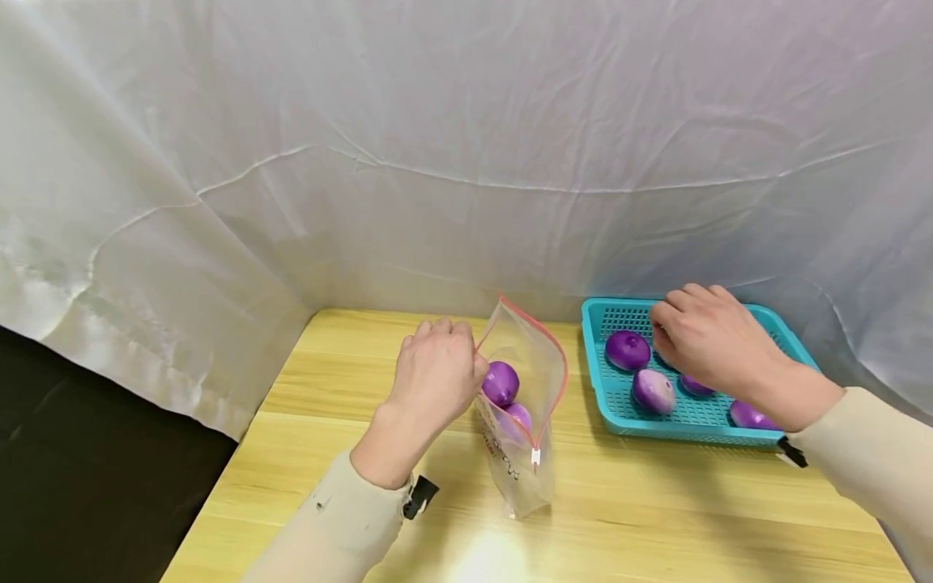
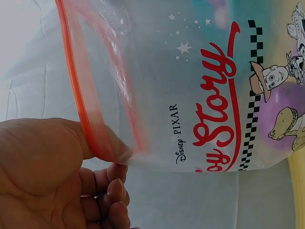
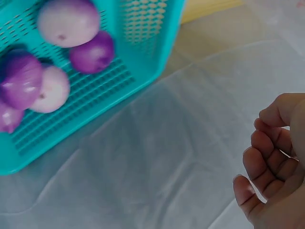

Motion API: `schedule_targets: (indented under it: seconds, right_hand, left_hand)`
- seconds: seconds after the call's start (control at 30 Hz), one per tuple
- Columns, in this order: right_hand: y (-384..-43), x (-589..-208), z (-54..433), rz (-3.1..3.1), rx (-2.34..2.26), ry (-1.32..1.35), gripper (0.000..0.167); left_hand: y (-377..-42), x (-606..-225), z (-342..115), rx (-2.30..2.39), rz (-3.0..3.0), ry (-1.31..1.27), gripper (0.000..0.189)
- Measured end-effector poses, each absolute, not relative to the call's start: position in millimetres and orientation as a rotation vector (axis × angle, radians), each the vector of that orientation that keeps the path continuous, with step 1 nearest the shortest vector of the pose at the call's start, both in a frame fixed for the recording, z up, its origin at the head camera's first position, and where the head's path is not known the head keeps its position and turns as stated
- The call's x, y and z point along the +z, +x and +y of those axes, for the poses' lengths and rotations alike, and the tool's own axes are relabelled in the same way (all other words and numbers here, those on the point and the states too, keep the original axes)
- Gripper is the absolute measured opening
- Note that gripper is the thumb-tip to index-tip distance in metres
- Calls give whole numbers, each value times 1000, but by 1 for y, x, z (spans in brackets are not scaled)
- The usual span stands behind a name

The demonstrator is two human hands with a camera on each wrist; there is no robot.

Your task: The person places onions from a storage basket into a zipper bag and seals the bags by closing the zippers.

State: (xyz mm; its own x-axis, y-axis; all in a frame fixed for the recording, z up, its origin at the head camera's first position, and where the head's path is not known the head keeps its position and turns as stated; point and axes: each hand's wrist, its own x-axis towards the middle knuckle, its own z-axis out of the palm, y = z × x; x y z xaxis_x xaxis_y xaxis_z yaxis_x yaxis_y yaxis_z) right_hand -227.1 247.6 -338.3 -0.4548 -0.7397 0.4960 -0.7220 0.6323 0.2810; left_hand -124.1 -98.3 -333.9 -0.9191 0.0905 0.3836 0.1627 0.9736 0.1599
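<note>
My left hand (image 1: 437, 368) pinches one side of the mouth of a clear zip bag (image 1: 535, 364), which stands on the table with its red-edged top spread. In the left wrist view, thumb and forefinger grip the red zip strip (image 2: 78, 81) near a corner; red lettering and cartoon figures are printed on the bag. Purple onion-like balls (image 1: 500, 383) lie inside it. Over the teal basket (image 1: 594, 364) hovers my right hand (image 1: 710, 340), fingers loosely curled and holding nothing, as the right wrist view shows. Several purple-and-white onion-like balls (image 1: 653, 392) sit in the basket.
The light wooden table (image 1: 321, 453) carries the bag in the middle and the basket at the right. A pale cloth curtain (image 1: 466, 162) hangs close behind its back edge. Dark floor (image 1: 87, 470) shows beyond the table's left side.
</note>
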Motion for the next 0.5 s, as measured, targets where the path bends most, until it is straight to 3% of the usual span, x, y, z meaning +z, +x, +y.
schedule_targets:
  seconds: [0.3,0.5]
  right_hand:
    - [-235,-351,292,-2321,-163,1129,23]
    - [-240,-368,317,-2311,-265,1153,16]
  left_hand:
    - [-122,-332,-101,-278,-2768,-178,19]
    - [-121,-331,-102,-281,-2780,-172,17]
